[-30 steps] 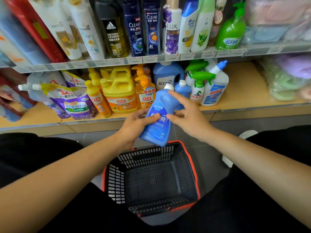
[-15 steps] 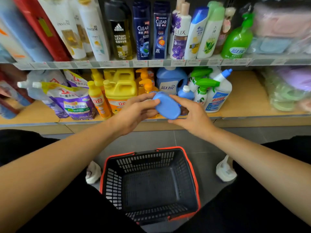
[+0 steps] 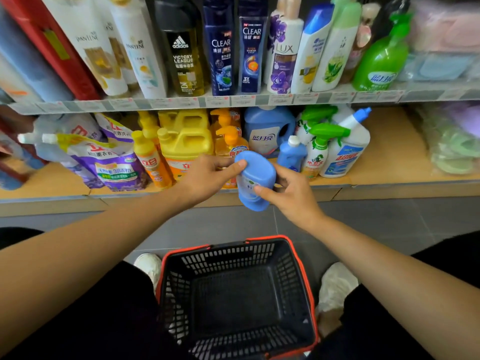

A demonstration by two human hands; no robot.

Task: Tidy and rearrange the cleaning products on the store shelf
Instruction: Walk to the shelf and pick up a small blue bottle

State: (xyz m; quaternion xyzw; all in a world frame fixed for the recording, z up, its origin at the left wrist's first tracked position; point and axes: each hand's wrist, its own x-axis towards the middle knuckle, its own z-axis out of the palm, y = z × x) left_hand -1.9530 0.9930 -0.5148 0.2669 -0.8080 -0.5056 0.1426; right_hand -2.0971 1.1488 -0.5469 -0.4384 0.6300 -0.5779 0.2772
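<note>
Sitting nearest to you on the grey floor is a black basket (image 3: 237, 294) with a red rim, set between your two white shoes (image 3: 336, 284), with nothing in it. Above it, in the air in front of the lower shelf (image 3: 389, 162), both of your hands close on one blue bottle (image 3: 255, 181). It is tipped so that its flat base faces you and its neck points away and down — the cap cannot be seen. Your left hand (image 3: 205, 178) grips it from the left, thumb pressed on the rim of the base. Your right hand (image 3: 292, 192) clamps it from the right, one finger laid across the pale label.

Just behind the bottle, on the wooden lower shelf, stand orange pump bottles (image 3: 230, 141), partly hidden by your hands. Left of them are a yellow jug (image 3: 185, 142) and a slim yellow bottle (image 3: 150, 158), then purple refill pouches (image 3: 114, 167) lying tilted. To the right stand a small blue bottle (image 3: 292, 153) with a white cap, a large blue jug (image 3: 268, 131) behind it, green-topped spray bottles (image 3: 318, 149) and a white bottle (image 3: 346, 152) with a blue nozzle.

Farther off, the upper shelf (image 3: 233, 101) carries a row of upright shampoo bottles (image 3: 220, 48) — white, black, dark blue — and a green pump bottle (image 3: 380, 59) at the right end.
</note>
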